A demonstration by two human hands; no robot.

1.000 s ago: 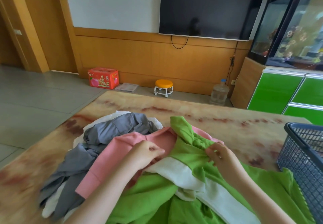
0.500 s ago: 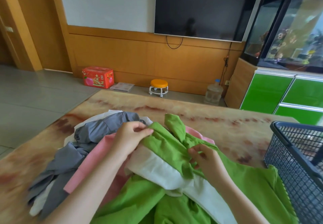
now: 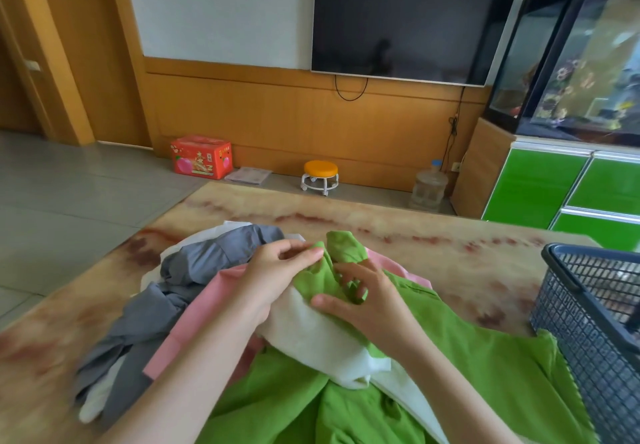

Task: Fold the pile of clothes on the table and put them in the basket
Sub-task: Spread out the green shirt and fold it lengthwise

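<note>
A heap of clothes lies on the marble-patterned table [image 3: 433, 260]. On top is a green garment [image 3: 485, 367] with a white band [image 3: 322, 336]. Under it lie a pink garment [image 3: 204, 308] and a grey garment [image 3: 207, 256] to the left. My left hand [image 3: 273, 274] pinches the green cloth near its upper edge. My right hand [image 3: 363, 301] grips a fold of the same green cloth just beside it. A dark mesh basket [image 3: 595, 326] stands at the table's right edge, its inside mostly out of view.
Beyond the table are a tiled floor, a red box [image 3: 201, 156], an orange-topped stool [image 3: 320, 177] and a water jug [image 3: 429, 185] along a wooden wall. A green cabinet [image 3: 561, 187] with a fish tank stands at right.
My left hand moved right from the pink garment onto the green one and now pinches it. My right hand shifted slightly, regripping the green cloth. The two hands have come closer.
</note>
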